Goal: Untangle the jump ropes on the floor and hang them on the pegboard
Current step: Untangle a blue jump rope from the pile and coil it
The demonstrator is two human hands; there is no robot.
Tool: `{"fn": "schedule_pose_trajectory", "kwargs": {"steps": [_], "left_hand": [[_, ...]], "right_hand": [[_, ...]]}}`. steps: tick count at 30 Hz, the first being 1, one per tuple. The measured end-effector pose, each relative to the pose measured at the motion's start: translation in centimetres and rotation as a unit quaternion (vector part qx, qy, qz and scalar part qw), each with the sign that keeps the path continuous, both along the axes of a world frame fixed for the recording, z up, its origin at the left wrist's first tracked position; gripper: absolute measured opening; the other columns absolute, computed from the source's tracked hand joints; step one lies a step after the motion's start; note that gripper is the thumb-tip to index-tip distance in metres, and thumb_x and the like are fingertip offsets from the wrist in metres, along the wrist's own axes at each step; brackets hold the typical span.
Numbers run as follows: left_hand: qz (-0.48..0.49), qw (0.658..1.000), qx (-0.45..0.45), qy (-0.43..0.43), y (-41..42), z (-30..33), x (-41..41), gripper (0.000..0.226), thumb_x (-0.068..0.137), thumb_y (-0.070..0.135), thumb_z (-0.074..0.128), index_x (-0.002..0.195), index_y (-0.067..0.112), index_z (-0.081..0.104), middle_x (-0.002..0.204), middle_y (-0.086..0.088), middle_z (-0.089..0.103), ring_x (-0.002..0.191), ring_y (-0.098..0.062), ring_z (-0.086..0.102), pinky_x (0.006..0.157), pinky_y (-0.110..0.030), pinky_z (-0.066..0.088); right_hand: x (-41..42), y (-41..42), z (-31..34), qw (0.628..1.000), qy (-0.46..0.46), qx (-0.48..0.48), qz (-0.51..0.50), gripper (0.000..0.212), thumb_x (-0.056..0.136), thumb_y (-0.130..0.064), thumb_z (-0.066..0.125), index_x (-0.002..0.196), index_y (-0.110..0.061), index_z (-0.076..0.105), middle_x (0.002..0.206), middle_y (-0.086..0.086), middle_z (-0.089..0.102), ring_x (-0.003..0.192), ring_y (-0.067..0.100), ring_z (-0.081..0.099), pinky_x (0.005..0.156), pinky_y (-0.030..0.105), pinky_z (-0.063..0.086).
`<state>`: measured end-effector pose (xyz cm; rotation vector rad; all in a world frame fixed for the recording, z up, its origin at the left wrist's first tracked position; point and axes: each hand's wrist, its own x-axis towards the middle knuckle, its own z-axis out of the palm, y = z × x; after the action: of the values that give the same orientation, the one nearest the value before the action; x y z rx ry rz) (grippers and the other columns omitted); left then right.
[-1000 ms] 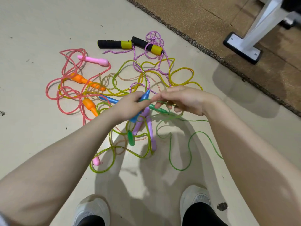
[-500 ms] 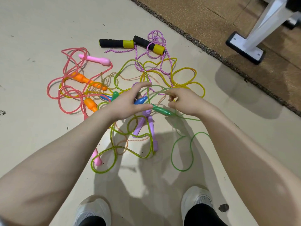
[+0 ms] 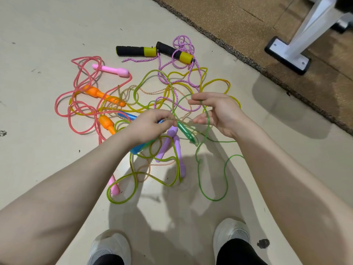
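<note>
Floor (image 3: 47, 25), tangled jump ropes (image 3: 152, 96) under hands (image 3: 150, 125)

Under me the floor (image 3: 47, 31) is smooth and pale beige, a little glossy, with small dark specks scattered over it and a bigger dark blotch (image 3: 263, 243) near my right shoe. My shadow falls forward across it in soft grey patches, so the light comes from behind and above. Toward the upper right a brown mat (image 3: 238, 18) starts, coarse like cork or rubber crumb, its dark rough edge (image 3: 225, 43) running diagonally. On the mat stands a white metal frame leg (image 3: 313, 23) on a flat white foot with black trim (image 3: 286, 54), and its shadow lies on the pale floor.
</note>
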<state>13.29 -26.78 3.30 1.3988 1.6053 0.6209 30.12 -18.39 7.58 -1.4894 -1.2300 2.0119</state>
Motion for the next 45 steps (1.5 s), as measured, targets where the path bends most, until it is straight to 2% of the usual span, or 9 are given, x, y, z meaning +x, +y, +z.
{"fn": "schedule_pose_trajectory", "kwargs": {"steps": [6, 14, 20, 24, 28, 33, 37, 40, 45], "left_hand": [[0.046, 0.973, -0.087, -0.211, 0.1, -0.5, 2.4, 0.031, 0.102, 0.015, 0.034, 0.076, 0.008, 0.050, 0.057, -0.006, 0.038, 0.047, -0.012, 0.035, 0.051, -0.023, 0.032], [0.127, 0.916, -0.048, -0.377, 0.4, -0.1, 1.9, 0.041, 0.102, 0.016, 0.030, 0.141, 0.031, 0.031, 0.069, -0.004, 0.038, 0.049, -0.011, 0.031, 0.054, -0.022, 0.031], [0.124, 0.905, -0.047, -0.405, 1.0, 0.2, 2.4, 0.063, 0.083, 0.034, 0.048, 0.133, 0.063, 0.022, 0.081, -0.004, 0.052, 0.060, -0.017, 0.037, 0.055, -0.028, 0.032], [0.117, 0.967, -0.023, -0.225, 1.2, -0.6, 2.1, 0.057, 0.088, 0.057, 0.030, 0.140, 0.057, 0.006, 0.075, -0.008, 0.057, 0.049, -0.015, 0.038, 0.048, -0.024, 0.032], [0.211, 0.941, 0.007, -0.266, 1.9, -0.8, 0.4, 0.059, 0.091, 0.015, 0.033, 0.135, 0.051, 0.020, 0.121, 0.003, 0.065, 0.116, -0.018, 0.056, 0.091, -0.031, 0.041], [0.357, 0.812, -0.113, -0.447, 0.1, -1.5, -2.5, 0.048, 0.094, 0.028, 0.021, 0.136, 0.021, 0.042, 0.099, -0.012, 0.072, 0.107, -0.028, 0.062, 0.081, -0.033, 0.043], [0.404, 0.854, -0.270, -0.185, -0.7, -2.2, -2.3, 0.047, 0.096, 0.034, 0.034, 0.130, 0.004, 0.044, 0.117, -0.011, 0.057, 0.100, -0.025, 0.055, 0.070, -0.026, 0.039], [0.341, 0.935, -0.091, -0.035, 0.6, -1.5, -0.6, 0.046, 0.097, 0.022, 0.036, 0.141, 0.007, 0.034, 0.141, -0.004, 0.040, 0.117, -0.017, 0.049, 0.089, -0.020, 0.040], [0.167, 0.952, 0.014, -0.257, 2.0, 2.5, 4.3, 0.040, 0.101, 0.034, 0.025, 0.098, 0.014, 0.061, 0.075, 0.004, 0.067, 0.074, -0.007, 0.064, 0.074, -0.018, 0.046]], "right_hand": [[-1.1, -0.6, 2.8, 0.947, 0.020, 0.019, 0.319, 0.028, 0.097, -0.011, 0.041, 0.118, -0.023, 0.055, 0.114, 0.005, 0.063, 0.081, 0.023, 0.067, 0.075, 0.026, 0.052], [-0.7, -0.1, 1.9, 0.958, -0.001, 0.092, 0.271, 0.076, 0.083, 0.023, 0.022, 0.136, -0.030, 0.036, 0.135, 0.005, 0.050, 0.072, 0.018, 0.071, 0.062, 0.021, 0.055], [-2.0, -1.6, 0.1, 0.954, -0.028, 0.163, 0.248, 0.088, 0.082, 0.006, 0.060, 0.146, -0.039, 0.017, 0.137, 0.002, 0.046, 0.075, 0.014, 0.070, 0.068, 0.032, 0.058], [-1.9, -0.6, -0.6, 0.901, -0.181, 0.300, 0.255, 0.019, 0.085, -0.011, 0.063, 0.102, -0.019, 0.063, 0.074, -0.009, 0.060, 0.058, 0.007, 0.061, 0.064, 0.029, 0.050], [-0.6, 0.9, -0.5, 0.885, -0.279, 0.344, 0.142, 0.012, 0.089, -0.019, 0.056, 0.078, -0.015, 0.059, 0.062, -0.005, 0.053, 0.050, 0.017, 0.061, 0.053, 0.025, 0.043], [1.0, 1.7, 0.0, 0.881, -0.312, 0.328, 0.140, 0.005, 0.089, -0.019, 0.054, 0.085, -0.020, 0.057, 0.060, -0.005, 0.061, 0.047, 0.001, 0.049, 0.053, 0.026, 0.034], [0.6, 0.5, -0.4, 0.868, -0.301, 0.304, 0.252, 0.010, 0.088, -0.023, 0.055, 0.079, -0.025, 0.057, 0.062, -0.007, 0.068, 0.045, 0.001, 0.048, 0.052, 0.026, 0.035], [0.3, 0.6, -0.6, 0.869, -0.285, 0.312, 0.259, 0.012, 0.088, -0.027, 0.058, 0.077, -0.025, 0.059, 0.055, -0.009, 0.061, 0.045, -0.003, 0.047, 0.051, 0.025, 0.033], [-0.2, 1.0, 0.2, 0.915, -0.153, 0.290, 0.234, 0.016, 0.086, -0.015, 0.062, 0.072, -0.019, 0.056, 0.058, -0.008, 0.047, 0.059, 0.008, 0.048, 0.062, 0.028, 0.041]]}}
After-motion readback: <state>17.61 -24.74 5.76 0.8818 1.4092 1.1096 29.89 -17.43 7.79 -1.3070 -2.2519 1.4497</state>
